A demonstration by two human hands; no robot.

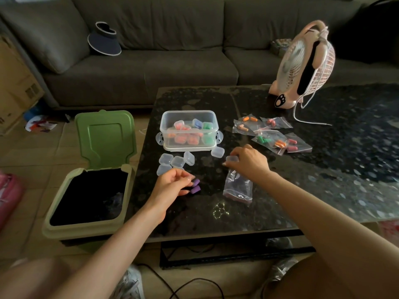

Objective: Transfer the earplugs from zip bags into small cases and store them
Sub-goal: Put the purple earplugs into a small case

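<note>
A: Where are the plugs just now?

B: Two purple plugs [196, 186] sit at the fingertips of the left grip [172, 184], low over the bench [302, 180]. Fingers and thumb are curled in on them. Whether they rest on the bench or hang clear of it, I cannot tell.

A: And the other side?

B: The right grip [250, 161] is curled over one clear case [231, 158], fingertips on its near edge. The slack bag [237, 187] lies just under the wrist with its mouth tucked beneath the palm. I cannot tell whether it is held or only covered.

A: How would the plugs handle?

B: Foam, I'd judge: almost weightless, soft, and round enough to roll away if dropped. A light pinch across the middle of both together should do. Squeeze hard and they would flatten, then spring back out of the case.

A: The case?

B: Thin hard plastic, light and slick-looking, probably with a snap lid. I'd take it by the side walls and pry at the lip, keeping it down on the bench so it doesn't skate.

A: Then?

B: Into the box [187, 112], which holds filled cases, just behind the spare cases [176, 161]. The bag is limp film, so pinch a corner to carry it to the bin [64, 190]. More full bags [269, 138] lie to the right.
</note>
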